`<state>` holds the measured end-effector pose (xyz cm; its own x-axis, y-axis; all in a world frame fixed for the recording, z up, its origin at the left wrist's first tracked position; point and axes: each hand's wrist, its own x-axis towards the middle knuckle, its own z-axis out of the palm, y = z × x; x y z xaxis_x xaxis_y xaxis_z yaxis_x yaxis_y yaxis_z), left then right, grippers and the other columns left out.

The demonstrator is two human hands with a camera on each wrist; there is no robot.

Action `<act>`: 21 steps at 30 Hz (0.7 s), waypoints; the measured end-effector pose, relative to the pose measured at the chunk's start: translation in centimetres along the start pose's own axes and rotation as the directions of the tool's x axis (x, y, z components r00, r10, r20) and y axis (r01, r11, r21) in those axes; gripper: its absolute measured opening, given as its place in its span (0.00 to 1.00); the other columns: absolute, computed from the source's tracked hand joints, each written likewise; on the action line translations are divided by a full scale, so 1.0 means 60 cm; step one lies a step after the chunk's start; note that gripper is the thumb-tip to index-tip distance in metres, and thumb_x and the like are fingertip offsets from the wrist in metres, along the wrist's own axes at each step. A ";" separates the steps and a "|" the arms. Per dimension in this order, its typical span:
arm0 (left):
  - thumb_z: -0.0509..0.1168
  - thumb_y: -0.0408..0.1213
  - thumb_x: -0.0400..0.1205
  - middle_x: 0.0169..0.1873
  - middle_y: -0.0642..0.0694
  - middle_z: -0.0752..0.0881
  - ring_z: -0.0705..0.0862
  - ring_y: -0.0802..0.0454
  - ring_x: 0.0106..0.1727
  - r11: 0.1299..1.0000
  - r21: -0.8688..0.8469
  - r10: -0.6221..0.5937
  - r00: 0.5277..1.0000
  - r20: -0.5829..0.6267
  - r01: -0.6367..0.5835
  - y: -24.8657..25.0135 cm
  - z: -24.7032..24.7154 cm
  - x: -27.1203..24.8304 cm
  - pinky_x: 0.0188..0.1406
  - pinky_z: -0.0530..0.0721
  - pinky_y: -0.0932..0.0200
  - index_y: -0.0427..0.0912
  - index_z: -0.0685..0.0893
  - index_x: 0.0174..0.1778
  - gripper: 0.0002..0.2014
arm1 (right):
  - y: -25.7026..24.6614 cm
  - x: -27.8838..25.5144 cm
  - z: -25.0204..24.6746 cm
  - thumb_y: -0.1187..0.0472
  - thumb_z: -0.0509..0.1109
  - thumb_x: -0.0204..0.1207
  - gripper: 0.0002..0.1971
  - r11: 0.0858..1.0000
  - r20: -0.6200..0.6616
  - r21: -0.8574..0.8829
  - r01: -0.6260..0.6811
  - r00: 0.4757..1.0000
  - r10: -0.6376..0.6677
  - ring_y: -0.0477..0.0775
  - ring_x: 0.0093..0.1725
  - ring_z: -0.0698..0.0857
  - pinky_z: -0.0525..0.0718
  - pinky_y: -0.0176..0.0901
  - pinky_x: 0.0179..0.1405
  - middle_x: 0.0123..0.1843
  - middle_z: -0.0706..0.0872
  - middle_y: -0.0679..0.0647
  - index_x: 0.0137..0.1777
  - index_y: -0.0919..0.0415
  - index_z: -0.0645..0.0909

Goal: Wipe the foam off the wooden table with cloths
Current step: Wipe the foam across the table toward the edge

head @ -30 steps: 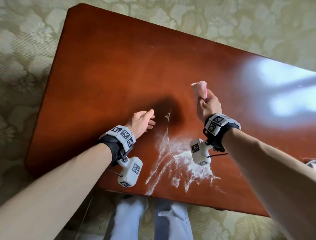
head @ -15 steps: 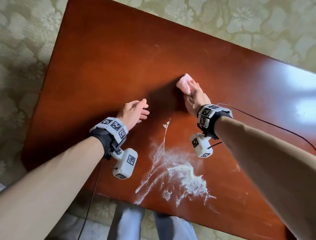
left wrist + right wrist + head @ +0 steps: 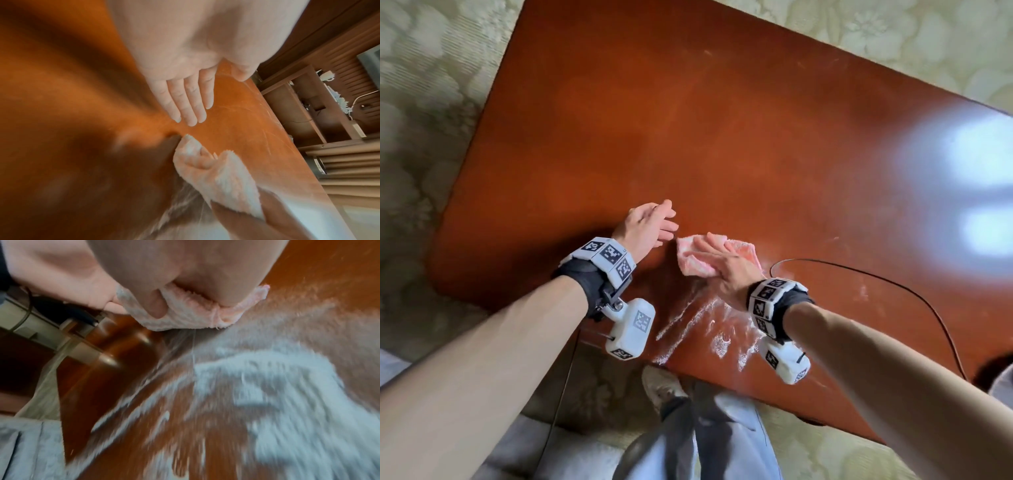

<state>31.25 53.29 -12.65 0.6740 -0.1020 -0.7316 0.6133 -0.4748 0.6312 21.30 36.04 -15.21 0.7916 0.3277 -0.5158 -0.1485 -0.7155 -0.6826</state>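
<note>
The right hand (image 3: 726, 265) lies flat, fingers straight, pressing the pink cloth (image 3: 693, 260) onto the wooden table (image 3: 688, 137). The left hand (image 3: 645, 228) hangs released just at the cloth's 10 o'clock, fingers straight, holding nothing. White foam (image 3: 719, 329) streaks the tabletop at the cloth's 6 o'clock, by the near edge. A black cable (image 3: 893, 284) loops at 3 o'clock

The left hand (image 3: 185, 91) hovers flat over the table (image 3: 236, 129), fingers (image 3: 191, 104) straight and together. Just past its fingertips, the right hand (image 3: 197, 160) presses a cloth (image 3: 232, 178), foam (image 3: 185, 209) streaked beside it.
</note>
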 end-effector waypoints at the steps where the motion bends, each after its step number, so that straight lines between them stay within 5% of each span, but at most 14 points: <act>1: 0.57 0.50 0.89 0.50 0.41 0.92 0.91 0.43 0.51 1.000 0.007 0.006 1.000 0.006 -0.006 -0.018 0.001 -0.017 0.54 0.87 0.50 0.38 0.86 0.59 0.20 | 0.000 -0.018 0.019 0.72 0.57 0.71 0.37 1.000 0.013 -0.011 0.014 1.000 -0.014 0.45 0.85 0.46 0.33 0.45 0.83 0.85 0.56 0.46 0.80 0.47 0.67; 5: 0.57 0.52 0.88 0.49 0.43 0.92 0.91 0.45 0.51 0.998 0.046 0.037 0.998 0.043 -0.039 -0.087 0.005 -0.081 0.55 0.88 0.49 0.39 0.87 0.58 0.20 | -0.005 -0.080 0.071 0.70 0.57 0.75 0.32 0.999 -0.020 -0.027 0.018 1.000 -0.019 0.35 0.80 0.47 0.42 0.43 0.84 0.83 0.60 0.43 0.79 0.48 0.69; 8: 0.57 0.52 0.88 0.49 0.42 0.92 0.91 0.45 0.51 0.998 0.049 0.037 0.997 0.066 -0.041 -0.132 0.008 -0.120 0.57 0.88 0.48 0.40 0.87 0.58 0.20 | -0.012 -0.114 0.097 0.68 0.58 0.78 0.31 0.994 0.014 -0.085 -0.066 0.998 0.067 0.40 0.80 0.50 0.43 0.42 0.82 0.83 0.59 0.43 0.80 0.46 0.66; 10: 0.57 0.51 0.88 0.50 0.41 0.92 0.91 0.44 0.53 0.999 0.041 0.022 0.998 0.065 -0.025 -0.152 0.012 -0.137 0.58 0.88 0.48 0.39 0.86 0.59 0.20 | -0.015 -0.124 0.104 0.64 0.58 0.79 0.29 0.983 0.021 -0.107 -0.151 0.988 0.154 0.50 0.80 0.65 0.60 0.47 0.79 0.83 0.65 0.46 0.80 0.43 0.67; 12: 0.58 0.51 0.88 0.49 0.40 0.92 0.91 0.42 0.53 0.999 0.032 0.018 0.998 0.065 -0.020 -0.176 0.019 -0.157 0.58 0.87 0.46 0.38 0.87 0.58 0.20 | -0.018 -0.134 0.107 0.61 0.60 0.78 0.24 0.974 -0.024 -0.071 -0.216 0.976 0.215 0.55 0.58 0.86 0.81 0.43 0.53 0.68 0.84 0.56 0.75 0.49 0.75; 13: 0.59 0.51 0.87 0.49 0.40 0.92 0.91 0.41 0.53 1.000 0.024 0.019 0.997 0.069 -0.021 -0.186 0.024 -0.164 0.58 0.87 0.45 0.39 0.87 0.56 0.20 | -0.021 -0.137 0.105 0.61 0.60 0.78 0.20 0.968 -0.069 0.017 -0.251 0.965 0.252 0.56 0.42 0.87 0.82 0.41 0.39 0.54 0.89 0.59 0.69 0.54 0.80; 15: 0.60 0.53 0.86 0.48 0.42 0.92 0.91 0.41 0.51 1.000 0.010 0.014 0.997 0.079 -0.014 -0.203 0.034 -0.174 0.57 0.86 0.45 0.40 0.88 0.54 0.19 | -0.025 -0.144 0.089 0.62 0.61 0.79 0.13 0.931 -0.186 0.224 -0.290 0.924 0.333 0.54 0.28 0.80 0.78 0.39 0.28 0.39 0.87 0.60 0.57 0.62 0.84; 18: 0.60 0.51 0.86 0.46 0.42 0.92 0.90 0.45 0.47 0.999 -0.031 0.013 0.996 0.092 -0.010 -0.201 0.045 -0.184 0.51 0.84 0.48 0.39 0.87 0.56 0.19 | -0.011 -0.141 0.048 0.62 0.61 0.77 0.08 0.898 -0.413 0.335 -0.284 0.813 0.411 0.49 0.27 0.78 0.72 0.34 0.25 0.37 0.85 0.55 0.46 0.59 0.82; 21: 0.59 0.49 0.87 0.49 0.40 0.92 0.91 0.44 0.49 0.999 -0.034 0.030 0.996 0.080 -0.027 -0.190 0.059 -0.184 0.54 0.85 0.46 0.38 0.86 0.58 0.19 | 0.017 -0.128 0.004 0.64 0.58 0.75 0.12 0.946 -0.576 0.217 -0.241 0.751 0.323 0.49 0.32 0.80 0.73 0.33 0.32 0.37 0.85 0.48 0.49 0.51 0.82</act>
<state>15.36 56.73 -12.69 0.6569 -0.1854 -0.7309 0.6088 -0.4415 0.6591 14.90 32.95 -12.07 0.8880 -0.3398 -0.3099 -0.4593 -0.6222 -0.6339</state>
